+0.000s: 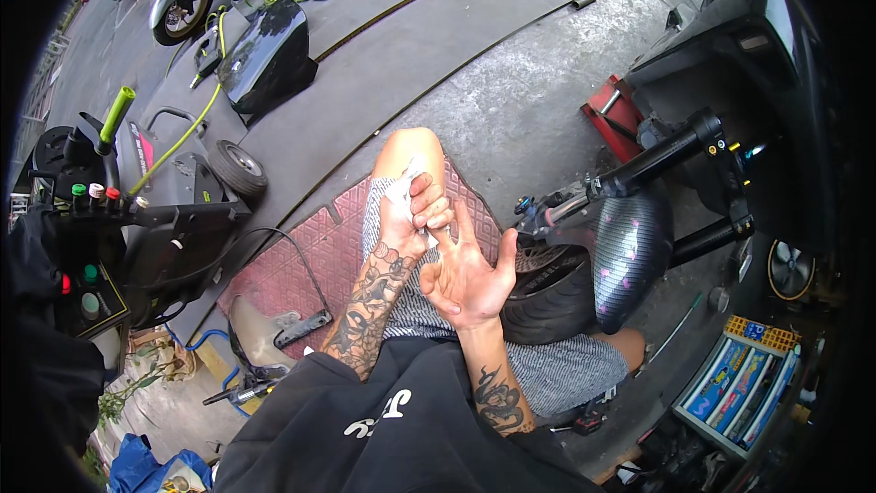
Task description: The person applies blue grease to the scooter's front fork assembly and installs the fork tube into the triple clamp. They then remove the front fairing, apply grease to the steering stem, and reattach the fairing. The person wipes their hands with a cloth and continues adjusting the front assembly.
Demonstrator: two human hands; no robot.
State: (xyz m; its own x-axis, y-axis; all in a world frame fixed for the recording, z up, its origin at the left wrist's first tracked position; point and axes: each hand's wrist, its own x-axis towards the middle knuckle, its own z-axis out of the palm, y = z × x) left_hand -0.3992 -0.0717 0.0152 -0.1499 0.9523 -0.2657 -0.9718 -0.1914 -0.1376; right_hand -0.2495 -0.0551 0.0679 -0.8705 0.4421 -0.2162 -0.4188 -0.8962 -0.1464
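In front of my knee, my left hand is closed around a crumpled white tissue. Its fingers press against a finger of my right hand, which is turned palm up with the thumb and other fingers spread. Whether the tissue reaches right around that finger is hidden. Just right of my hands is a motorcycle's front tyre, under a dark carbon-patterned fender with small pink marks. A black fork tube runs up from the wheel.
A red patterned mat lies under me. At the left is a wheeled black machine with a yellow-green hose. A glossy black panel lies beyond it. A red jack and a drawer box are on the right.
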